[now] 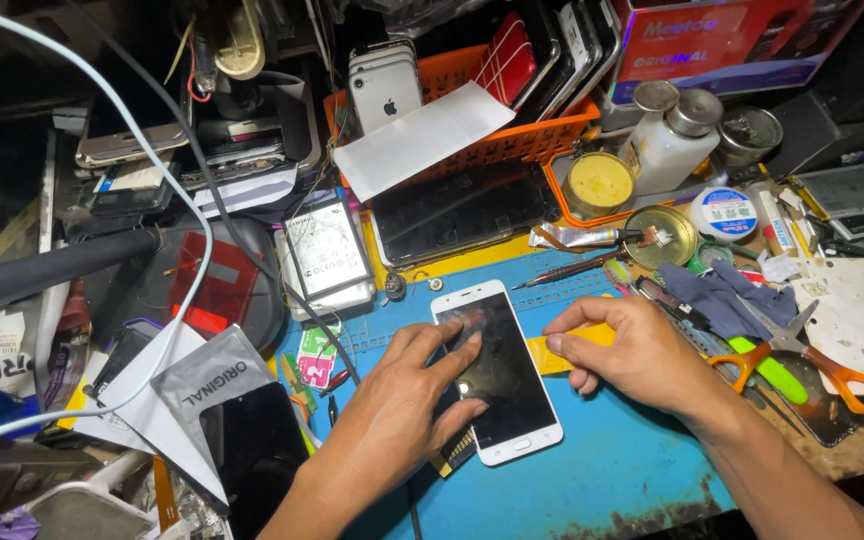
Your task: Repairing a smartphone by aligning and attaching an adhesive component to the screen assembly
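Observation:
A white smartphone (508,395) with a dark screen lies face up on a blue work mat (612,470). My left hand (407,400) rests on its left side, fingers spread over the screen and thumb near the lower edge. My right hand (632,350) sits at the phone's right edge, fingertips pinching a yellow strip (574,347) that reaches from under the hand to the screen's edge. A flex cable end (452,455) pokes out beneath the phone's lower left.
An orange basket (527,140) of phones stands behind, with a white card (417,135) leaning on it. Orange-handled scissors (832,375), a green-handled tool (767,365), tins, a white bottle (672,140) and a dark tablet (457,215) crowd the right and back. Cables cross the left.

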